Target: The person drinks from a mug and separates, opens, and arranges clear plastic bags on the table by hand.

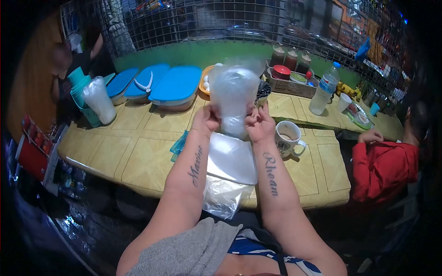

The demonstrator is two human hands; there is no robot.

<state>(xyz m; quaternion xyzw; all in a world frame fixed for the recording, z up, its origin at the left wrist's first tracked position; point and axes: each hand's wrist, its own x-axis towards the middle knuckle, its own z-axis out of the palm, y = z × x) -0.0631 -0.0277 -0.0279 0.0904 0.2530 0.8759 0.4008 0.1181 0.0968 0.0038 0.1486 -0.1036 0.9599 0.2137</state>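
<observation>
A clear plastic bag (234,94), puffed out and blurred at its top, stands upright between my two hands over the tiled table. My left hand (207,118) has its fingers curled against the bag's left side. On the right side, my right hand (260,123) pinches at the bag, with some fingers raised. Below them lies a stack of flat clear plastic sheets (231,158), with a crinkled plastic packet (222,195) at the table's front edge. A white mug (286,138) with a dark print stands right of my right hand.
Blue-lidded containers (176,84) and a teal pitcher (83,99) stand at the left. Behind are a bowl of eggs (206,85) and a sauce basket (291,86). A water bottle (325,89) stands right, near a person in red (384,161). Another person (83,60) is at the left.
</observation>
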